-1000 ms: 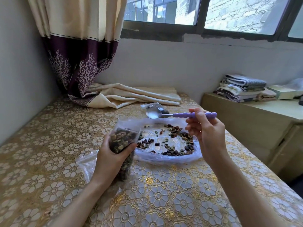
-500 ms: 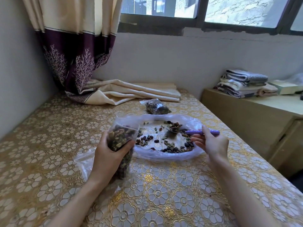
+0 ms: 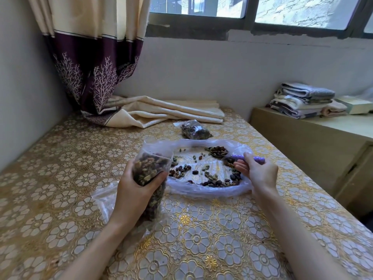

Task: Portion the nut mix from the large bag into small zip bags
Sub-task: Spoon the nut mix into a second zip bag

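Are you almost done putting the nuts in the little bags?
Nearly. One filled small bag already lies at the back of the table. The left hand holds a second bag, quite full, while the right hand loads the spoon. Only scattered nuts remain in the large bag.

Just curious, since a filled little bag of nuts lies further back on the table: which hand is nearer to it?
Right. The right hand, holding the spoon, is in front of the filled bag, slightly right. The left hand is lower-left, farther, gripping another small bag.
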`<action>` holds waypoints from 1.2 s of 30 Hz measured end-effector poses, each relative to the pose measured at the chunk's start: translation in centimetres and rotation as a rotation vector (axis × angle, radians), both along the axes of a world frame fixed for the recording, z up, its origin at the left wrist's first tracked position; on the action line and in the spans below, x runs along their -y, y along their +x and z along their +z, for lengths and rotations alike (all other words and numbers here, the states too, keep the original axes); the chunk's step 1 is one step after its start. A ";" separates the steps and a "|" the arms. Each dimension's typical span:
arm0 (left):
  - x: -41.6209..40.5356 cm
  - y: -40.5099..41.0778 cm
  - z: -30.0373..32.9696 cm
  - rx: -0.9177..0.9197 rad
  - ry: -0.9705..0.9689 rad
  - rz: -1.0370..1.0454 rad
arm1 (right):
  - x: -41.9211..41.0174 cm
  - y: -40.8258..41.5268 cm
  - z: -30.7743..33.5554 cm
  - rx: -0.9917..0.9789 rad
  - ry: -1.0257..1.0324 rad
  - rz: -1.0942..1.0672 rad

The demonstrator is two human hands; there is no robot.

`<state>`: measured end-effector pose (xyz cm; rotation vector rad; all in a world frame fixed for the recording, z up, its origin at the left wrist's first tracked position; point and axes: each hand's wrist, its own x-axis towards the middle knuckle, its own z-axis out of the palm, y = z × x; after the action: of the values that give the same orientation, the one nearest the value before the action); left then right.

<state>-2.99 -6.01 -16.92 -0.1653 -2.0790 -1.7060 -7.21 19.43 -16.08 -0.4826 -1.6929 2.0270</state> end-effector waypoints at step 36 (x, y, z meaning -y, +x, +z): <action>0.2 -0.3 -0.2 0.013 -0.022 0.022 | 6.8 6.7 5.9 -0.580 0.200 0.542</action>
<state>-3.30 -6.23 -17.08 -0.1381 -2.1025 -1.6760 -0.49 12.64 -10.21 0.6437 -1.7215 2.0189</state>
